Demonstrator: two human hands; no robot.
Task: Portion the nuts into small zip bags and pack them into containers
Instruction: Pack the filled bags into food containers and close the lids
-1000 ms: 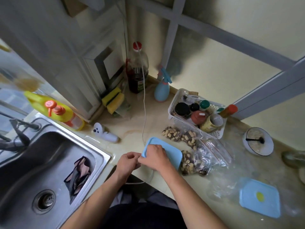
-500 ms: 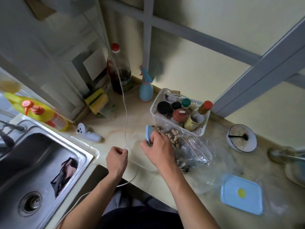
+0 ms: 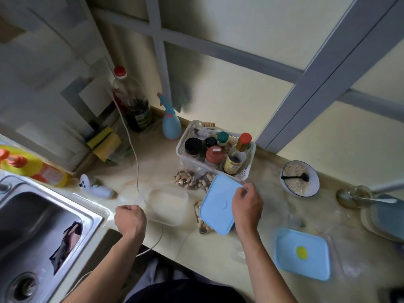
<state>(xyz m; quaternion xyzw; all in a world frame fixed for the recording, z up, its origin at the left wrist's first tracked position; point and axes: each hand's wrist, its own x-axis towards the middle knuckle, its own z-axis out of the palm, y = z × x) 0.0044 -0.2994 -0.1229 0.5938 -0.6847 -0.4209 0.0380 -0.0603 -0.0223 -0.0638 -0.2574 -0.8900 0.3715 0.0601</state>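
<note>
Sink (image 3: 43,215): brushed metal, dull sheen. Counter (image 3: 196,254): smooth, glossy, stone-like. Lid (image 3: 218,204): matt blue plastic. Container (image 3: 166,206): clear frosted plastic. Basket (image 3: 247,169): white perforated plastic. Bags (image 3: 185,179): thin clear film. Rag (image 3: 65,243): dark cloth. Bowl (image 3: 314,182): glossy.

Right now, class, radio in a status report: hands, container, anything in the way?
Right hand grips the light blue square lid. Left hand fisted beside the clear plastic container, open and empty. Zip bags of nuts lie behind it.
</note>
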